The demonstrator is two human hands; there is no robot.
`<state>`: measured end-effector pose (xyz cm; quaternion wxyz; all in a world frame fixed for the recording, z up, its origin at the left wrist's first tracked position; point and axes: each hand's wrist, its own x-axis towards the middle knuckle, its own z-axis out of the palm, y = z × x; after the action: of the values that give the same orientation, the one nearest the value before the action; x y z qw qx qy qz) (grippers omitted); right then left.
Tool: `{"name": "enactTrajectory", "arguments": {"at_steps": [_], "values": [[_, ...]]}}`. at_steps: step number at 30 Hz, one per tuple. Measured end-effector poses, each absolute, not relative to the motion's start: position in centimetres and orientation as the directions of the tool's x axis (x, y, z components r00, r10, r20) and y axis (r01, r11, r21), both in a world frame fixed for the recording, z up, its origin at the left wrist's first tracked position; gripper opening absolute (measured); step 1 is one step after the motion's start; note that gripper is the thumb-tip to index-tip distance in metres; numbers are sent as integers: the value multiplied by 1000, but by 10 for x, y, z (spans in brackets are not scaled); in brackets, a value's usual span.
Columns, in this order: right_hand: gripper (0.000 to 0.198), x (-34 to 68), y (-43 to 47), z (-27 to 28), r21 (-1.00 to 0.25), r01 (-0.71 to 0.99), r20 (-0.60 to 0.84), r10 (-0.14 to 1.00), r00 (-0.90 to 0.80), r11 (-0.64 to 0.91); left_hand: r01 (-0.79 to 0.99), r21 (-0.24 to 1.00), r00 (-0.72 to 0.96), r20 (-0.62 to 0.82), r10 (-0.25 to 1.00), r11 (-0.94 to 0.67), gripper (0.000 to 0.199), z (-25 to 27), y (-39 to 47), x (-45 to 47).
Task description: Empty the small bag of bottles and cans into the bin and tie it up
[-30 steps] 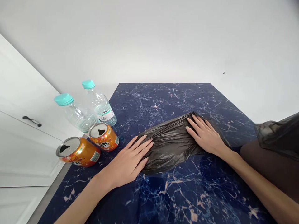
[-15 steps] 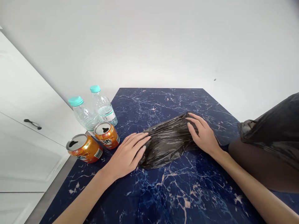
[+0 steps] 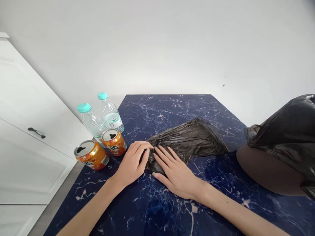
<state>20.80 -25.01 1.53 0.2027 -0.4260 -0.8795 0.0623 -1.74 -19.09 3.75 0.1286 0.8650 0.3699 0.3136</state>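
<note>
A crumpled black plastic bag (image 3: 194, 136) lies stretched across the blue marbled table (image 3: 169, 213). At its left end is my left hand (image 3: 134, 160), its fingers bent over the plastic with thumb and index close together, gripping the edge. My right hand (image 3: 176, 175) rests flat on the same end, its fingers stretched out and their tips beside my left fingertips. Just left of my left hand stand two opened orange drink cans, one nearer (image 3: 92, 155) and one farther (image 3: 114, 142).
Behind the cans stand two clear bottles with turquoise caps, one at left (image 3: 92, 123) and one at right (image 3: 112, 113). On the right is a brown bin (image 3: 268, 170) lined with a black bag (image 3: 287, 127). A white cabinet (image 3: 34, 157) flanks the left side; a wall (image 3: 167, 49) rises behind.
My right hand has moved left from the bag's right end to its left end, beside my left hand. My left fingers have bent more. The view has shifted slightly.
</note>
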Motion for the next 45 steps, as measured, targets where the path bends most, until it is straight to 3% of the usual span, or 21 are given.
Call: {"name": "enactTrajectory", "arguments": {"at_steps": [3,6,9,13,19,27,30,34,37,40,42,45], "values": [[62,219,-243,17,-370,691,300,784,-543,621,548,434,592,404,698,-716,24,38,-193,-16],[50,244,-225,19,-426,741,384,846,-371,518,554,408,638,352,685,-726,27,38,-195,-16],[50,283,-204,12,-387,853,457,877,-152,350,562,368,678,309,667,-741,36,36,-195,-17],[54,328,-192,-4,-291,940,351,934,-70,180,609,296,648,350,677,-736,33,31,-189,-19],[56,338,-197,-14,-273,952,306,951,-48,136,748,233,485,449,751,-622,26,25,-183,-23],[48,343,-193,-5,-387,914,485,870,89,122,764,224,440,506,742,-605,21,27,-186,-20],[35,324,-202,4,-422,865,581,813,27,272,778,261,386,519,763,-571,25,26,-186,-19],[27,273,-226,15,-356,750,573,764,-295,557,785,315,362,467,807,-534,28,24,-189,-16],[50,238,-244,19,-326,681,516,727,-453,656,729,411,378,426,822,-548,26,29,-196,-13],[74,219,-256,17,-338,670,485,732,-478,661,541,595,496,346,797,-595,18,36,-207,-10],[67,215,-260,14,-365,666,475,745,-468,650,410,681,575,323,751,-607,16,39,-213,-8],[34,215,-260,12,-438,630,457,762,-459,642,307,705,558,410,721,-639,13,41,-216,-6]]}}
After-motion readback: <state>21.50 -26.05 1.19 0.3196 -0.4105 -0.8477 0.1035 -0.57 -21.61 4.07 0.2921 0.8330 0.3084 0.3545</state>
